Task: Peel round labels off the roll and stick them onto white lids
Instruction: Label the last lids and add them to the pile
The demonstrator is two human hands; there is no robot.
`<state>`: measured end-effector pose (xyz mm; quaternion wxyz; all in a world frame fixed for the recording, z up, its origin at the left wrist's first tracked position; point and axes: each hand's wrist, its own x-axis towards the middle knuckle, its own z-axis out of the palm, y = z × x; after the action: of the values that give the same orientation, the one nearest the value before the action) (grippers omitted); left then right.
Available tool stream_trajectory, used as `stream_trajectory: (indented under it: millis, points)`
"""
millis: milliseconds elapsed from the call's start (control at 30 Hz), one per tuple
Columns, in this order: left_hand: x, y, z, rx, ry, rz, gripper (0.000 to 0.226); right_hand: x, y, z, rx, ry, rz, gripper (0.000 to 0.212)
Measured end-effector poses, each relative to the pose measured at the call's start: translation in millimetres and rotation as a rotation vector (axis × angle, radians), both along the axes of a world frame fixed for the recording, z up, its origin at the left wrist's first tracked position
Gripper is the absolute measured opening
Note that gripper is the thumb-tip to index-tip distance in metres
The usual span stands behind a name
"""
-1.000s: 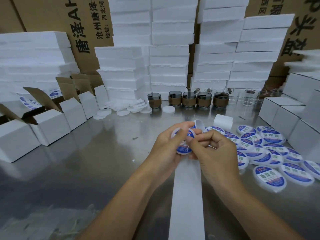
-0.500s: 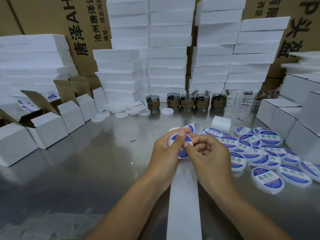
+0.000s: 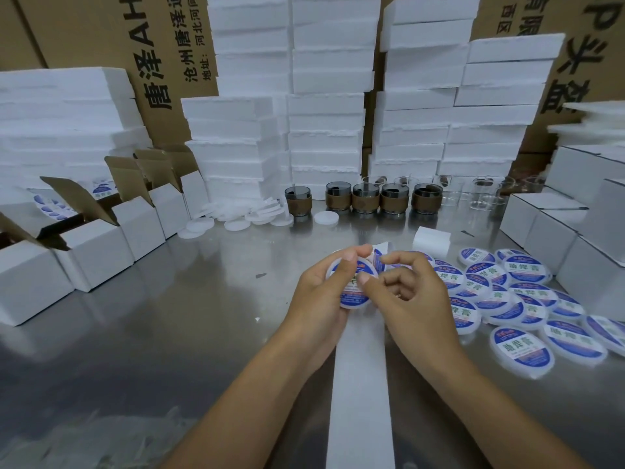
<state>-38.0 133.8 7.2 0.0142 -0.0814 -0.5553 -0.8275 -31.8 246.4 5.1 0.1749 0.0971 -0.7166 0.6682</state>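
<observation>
- Left hand (image 3: 321, 299): fingers curled round a white lid (image 3: 351, 299) and gripping it by the rim. Index tip on the far edge, thumb on the face. The lid is held above the bench (image 3: 169, 316) at mid-frame, face tilted toward the camera.
- A round blue-and-white label (image 3: 355, 292) sits on the lid's face.
- Right hand (image 3: 412, 299): thumb tip laid on the label, pressing. Index half extended past the lid, other fingers loosely curled. Nothing seen gripped in them.
- White backing strip (image 3: 360, 384) runs from under both hands to the near edge of the frame. Its far end curls up just behind the lid.
- Right of the hands: labelled lids (image 3: 507, 289) spread thick and overlapping, the nearest just beside the right wrist.
- Further right, closed white boxes (image 3: 558, 238) wall in that edge.
- Left edge: a row of open cartons (image 3: 101, 245), flaps up.
- Rear: plain lids (image 3: 236, 218) in a loose heap, with sleeved dark cups (image 3: 365, 198) in a line and foam slabs (image 3: 324, 130) stacked behind.
- Open steel lies to the left and front-left of the hands, between them and the cartons.
</observation>
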Motion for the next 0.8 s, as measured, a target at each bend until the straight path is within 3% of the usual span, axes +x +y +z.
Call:
stream_trajectory:
  millis: [67, 133, 433, 567, 800]
  points:
    - [-0.1, -1.9, 0.0, 0.011, -0.002, -0.055, 0.034, 1.1, -0.3, 3.0, -0.022, 0.019, 0.092, 0.007]
    - [0.0, -2.6, 0.7, 0.003, 0.015, -0.084, 0.032, 2.2, -0.5, 5.3, -0.029, 0.05, 0.134, 0.01]
    - [-0.7, -4.5, -0.1, -0.144, 0.028, -0.006, 0.04, 1.1, 1.4, 5.0, -0.062, 0.022, 0.078, 0.009]
    - [-0.9, -5.0, -1.2, -0.115, 0.065, -0.038, 0.028, 0.2, 2.4, 6.3, -0.116, 0.015, -0.009, 0.013]
    - [-2.8, -9.1, -0.1, -0.095, 0.048, 0.065, 0.037, 1.6, 3.0, 7.7, -0.116, 0.018, 0.024, 0.001]
